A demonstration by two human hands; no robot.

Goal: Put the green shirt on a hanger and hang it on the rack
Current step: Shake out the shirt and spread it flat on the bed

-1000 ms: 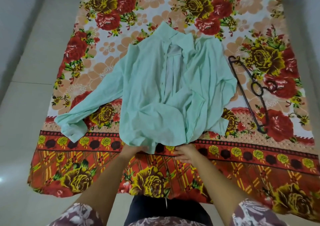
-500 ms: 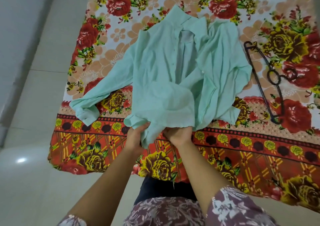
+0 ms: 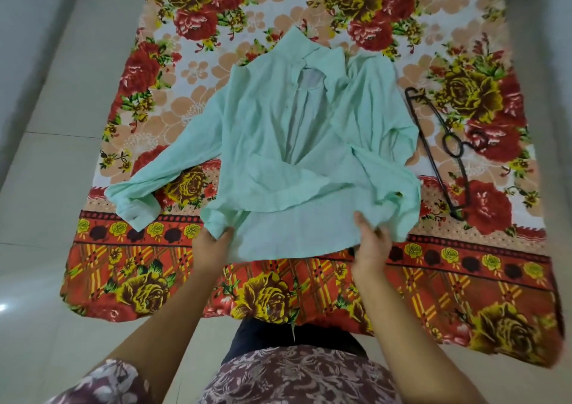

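Note:
A pale green shirt [image 3: 297,149] lies on the flowered bedsheet [image 3: 433,279], collar away from me, front part-open, its left sleeve stretched out to the left. My left hand [image 3: 213,245] grips the bottom hem at the shirt's left corner. My right hand [image 3: 371,245] holds the hem further right, thumb on top of the cloth. The hem is spread wide between them. A dark wire hanger [image 3: 445,149] lies on the sheet just right of the shirt, apart from both hands. No rack is in view.
The sheet covers a bed whose near edge hangs in front of my legs. Pale tiled floor [image 3: 46,217] runs along the left side. A white wall stands at the far left and top right.
My hands were close together at the middle of the hem; they have now moved apart, pulling the hem wide and flattening the lower shirt.

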